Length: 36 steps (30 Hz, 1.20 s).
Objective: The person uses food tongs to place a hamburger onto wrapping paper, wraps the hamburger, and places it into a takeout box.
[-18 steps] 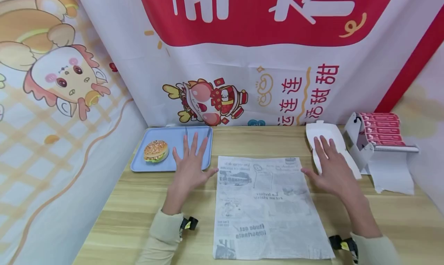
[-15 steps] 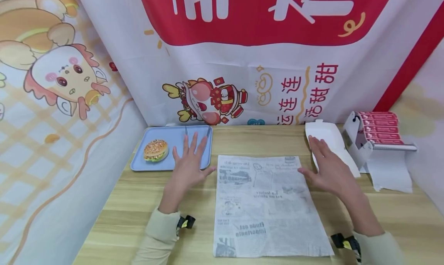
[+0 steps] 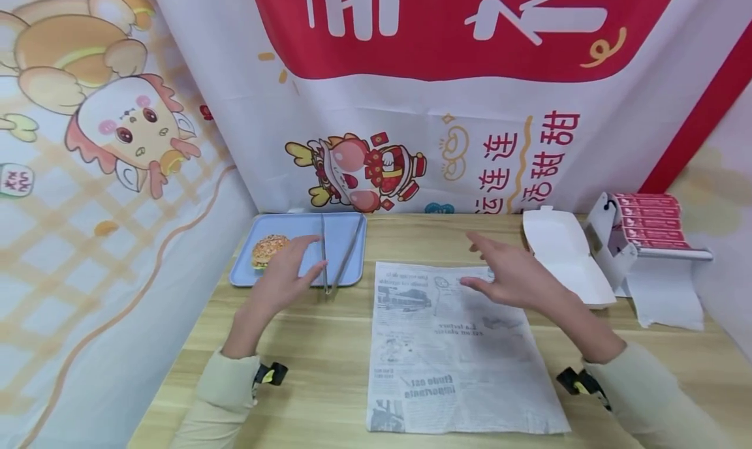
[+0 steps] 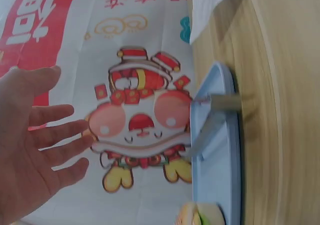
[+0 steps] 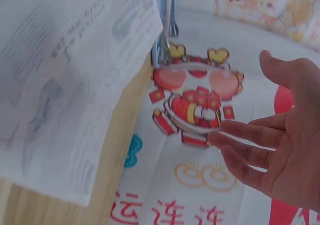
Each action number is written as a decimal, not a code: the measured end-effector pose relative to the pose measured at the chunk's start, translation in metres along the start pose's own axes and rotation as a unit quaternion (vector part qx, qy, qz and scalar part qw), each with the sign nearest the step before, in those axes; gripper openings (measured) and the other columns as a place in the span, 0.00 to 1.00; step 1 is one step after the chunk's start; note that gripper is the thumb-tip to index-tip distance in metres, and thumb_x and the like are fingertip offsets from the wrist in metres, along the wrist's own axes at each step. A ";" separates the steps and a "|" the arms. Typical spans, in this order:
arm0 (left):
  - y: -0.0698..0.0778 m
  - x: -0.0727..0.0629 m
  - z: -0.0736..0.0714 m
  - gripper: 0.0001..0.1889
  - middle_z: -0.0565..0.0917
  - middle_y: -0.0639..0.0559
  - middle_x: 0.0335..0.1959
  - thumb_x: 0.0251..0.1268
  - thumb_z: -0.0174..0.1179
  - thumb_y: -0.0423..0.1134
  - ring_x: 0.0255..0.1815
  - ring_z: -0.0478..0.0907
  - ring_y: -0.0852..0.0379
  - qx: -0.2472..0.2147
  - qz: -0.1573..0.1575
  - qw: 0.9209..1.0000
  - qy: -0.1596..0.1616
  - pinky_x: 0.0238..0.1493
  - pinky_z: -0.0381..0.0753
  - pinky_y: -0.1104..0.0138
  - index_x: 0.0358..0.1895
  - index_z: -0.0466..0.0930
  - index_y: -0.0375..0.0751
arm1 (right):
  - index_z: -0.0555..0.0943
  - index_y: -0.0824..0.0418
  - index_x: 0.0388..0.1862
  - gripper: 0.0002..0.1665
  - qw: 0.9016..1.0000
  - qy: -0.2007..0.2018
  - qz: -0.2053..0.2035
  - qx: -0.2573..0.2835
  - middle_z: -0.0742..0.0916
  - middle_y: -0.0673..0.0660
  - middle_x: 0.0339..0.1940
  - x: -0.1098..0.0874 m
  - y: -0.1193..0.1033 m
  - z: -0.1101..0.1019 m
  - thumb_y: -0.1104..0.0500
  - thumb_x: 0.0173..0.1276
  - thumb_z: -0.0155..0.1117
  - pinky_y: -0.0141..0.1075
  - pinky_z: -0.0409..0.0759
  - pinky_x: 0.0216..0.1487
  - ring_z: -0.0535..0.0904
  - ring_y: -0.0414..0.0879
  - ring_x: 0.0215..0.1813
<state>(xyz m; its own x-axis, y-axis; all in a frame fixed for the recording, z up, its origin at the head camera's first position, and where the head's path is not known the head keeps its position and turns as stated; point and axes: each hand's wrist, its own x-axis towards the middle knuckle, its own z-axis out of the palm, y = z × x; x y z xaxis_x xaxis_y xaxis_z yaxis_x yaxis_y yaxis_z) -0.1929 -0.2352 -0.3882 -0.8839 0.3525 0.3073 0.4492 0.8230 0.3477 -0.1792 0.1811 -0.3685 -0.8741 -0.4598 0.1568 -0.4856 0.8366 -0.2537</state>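
My left hand [image 3: 281,278] is raised near the blue tray [image 3: 241,276], its fingers apart and holding nothing. It partly covers a sesame-bun hamburger [image 3: 267,245] on the tray. Metal tongs [image 3: 348,253] lie spread on the tray beside my fingers, their joined end over the front rim. My right hand [image 3: 517,273] hovers over the upper right part of a printed newspaper-style sheet [image 3: 446,371], holding nothing. The right wrist view shows relaxed fingers [image 5: 250,152] apart from the sheet. In the left wrist view, the tongs' end [image 4: 226,102] juts past the tray edge.
An unfolded white paper box [image 3: 558,243] lies at the back right. Beside it stands a metal dispenser [image 3: 617,266] with a red-printed label roll [image 3: 651,220] and a hanging white strip [image 3: 664,299]. A printed cloth [image 3: 364,103] hangs along the table's back edge.
My left hand has moved left, from over the tongs to in front of the hamburger. My right hand has shifted left, off the white box and over the sheet. The head view has turned slightly.
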 end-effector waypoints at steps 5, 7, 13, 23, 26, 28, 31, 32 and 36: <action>-0.029 -0.007 -0.013 0.24 0.77 0.32 0.62 0.73 0.57 0.40 0.65 0.71 0.35 -0.019 0.000 0.999 0.033 0.67 0.69 0.43 0.65 0.71 0.29 | 0.64 0.61 0.75 0.50 0.999 -0.025 -0.021 -0.005 0.87 0.57 0.54 0.027 -0.025 0.010 0.35 0.64 0.67 0.45 0.85 0.45 0.86 0.50 0.47; -0.042 -0.011 -0.017 0.22 0.78 0.32 0.61 0.73 0.57 0.39 0.65 0.72 0.34 -0.024 -0.007 0.999 0.044 0.66 0.70 0.43 0.64 0.71 0.28 | 0.64 0.62 0.75 0.50 0.999 -0.038 -0.030 -0.001 0.88 0.57 0.53 0.037 -0.035 0.017 0.34 0.64 0.66 0.44 0.85 0.45 0.86 0.50 0.47; -0.086 -0.026 -0.028 0.20 0.78 0.28 0.59 0.72 0.56 0.34 0.63 0.72 0.30 -0.031 -0.036 0.996 0.081 0.65 0.68 0.41 0.62 0.71 0.24 | 0.64 0.61 0.75 0.49 0.995 -0.080 -0.031 0.044 0.87 0.57 0.54 0.069 -0.058 0.049 0.34 0.66 0.64 0.42 0.84 0.50 0.84 0.46 0.47; -0.164 -0.048 -0.023 0.18 0.74 0.23 0.59 0.72 0.50 0.30 0.62 0.70 0.27 -0.041 -0.148 0.982 0.110 0.63 0.68 0.39 0.60 0.71 0.23 | 0.64 0.61 0.75 0.47 0.986 -0.121 -0.016 0.113 0.87 0.58 0.54 0.109 -0.083 0.102 0.36 0.66 0.65 0.39 0.85 0.46 0.83 0.43 0.39; -0.182 -0.053 -0.018 0.18 0.72 0.20 0.59 0.72 0.48 0.29 0.62 0.68 0.25 -0.029 -0.167 0.979 0.111 0.64 0.65 0.39 0.60 0.69 0.20 | 0.66 0.62 0.73 0.47 0.986 -0.116 -0.017 0.119 0.87 0.59 0.53 0.119 -0.089 0.115 0.37 0.66 0.65 0.40 0.85 0.45 0.84 0.45 0.40; -0.194 -0.056 -0.015 0.19 0.72 0.19 0.58 0.71 0.48 0.28 0.61 0.68 0.24 -0.018 -0.174 0.979 0.109 0.64 0.65 0.38 0.61 0.68 0.19 | 0.67 0.64 0.72 0.46 0.986 -0.110 -0.024 0.121 0.87 0.60 0.51 0.127 -0.096 0.123 0.37 0.66 0.65 0.40 0.85 0.44 0.84 0.47 0.42; -0.209 -0.055 -0.012 0.21 0.72 0.18 0.58 0.70 0.47 0.26 0.61 0.68 0.23 -0.016 -0.181 0.979 0.089 0.65 0.65 0.38 0.62 0.66 0.16 | 0.68 0.68 0.70 0.46 0.987 -0.096 -0.029 0.126 0.87 0.59 0.43 0.140 -0.107 0.136 0.37 0.66 0.65 0.37 0.82 0.38 0.82 0.46 0.37; -0.214 -0.054 -0.010 0.21 0.72 0.18 0.59 0.71 0.47 0.26 0.62 0.69 0.23 -0.018 -0.183 0.980 0.075 0.66 0.65 0.38 0.63 0.65 0.16 | 0.69 0.70 0.69 0.46 0.987 -0.089 -0.028 0.132 0.86 0.59 0.39 0.144 -0.110 0.141 0.38 0.66 0.66 0.35 0.81 0.35 0.80 0.45 0.34; -0.230 -0.046 0.001 0.23 0.71 0.18 0.61 0.73 0.45 0.27 0.63 0.71 0.25 -0.030 -0.194 0.980 0.021 0.67 0.67 0.40 0.66 0.62 0.15 | 0.70 0.73 0.63 0.44 0.986 -0.067 0.006 0.151 0.82 0.57 0.32 0.160 -0.124 0.159 0.39 0.66 0.67 0.33 0.73 0.27 0.74 0.44 0.28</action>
<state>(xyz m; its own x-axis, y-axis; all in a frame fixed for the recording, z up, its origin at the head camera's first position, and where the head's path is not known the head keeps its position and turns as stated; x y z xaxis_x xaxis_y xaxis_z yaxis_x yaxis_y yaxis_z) -0.2557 -0.4403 -0.4828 -0.9841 -0.0007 0.1775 0.0889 0.8635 0.4965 -0.2609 -0.0432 -0.4637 -0.8640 -0.5027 0.0290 -0.4395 0.7249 -0.5305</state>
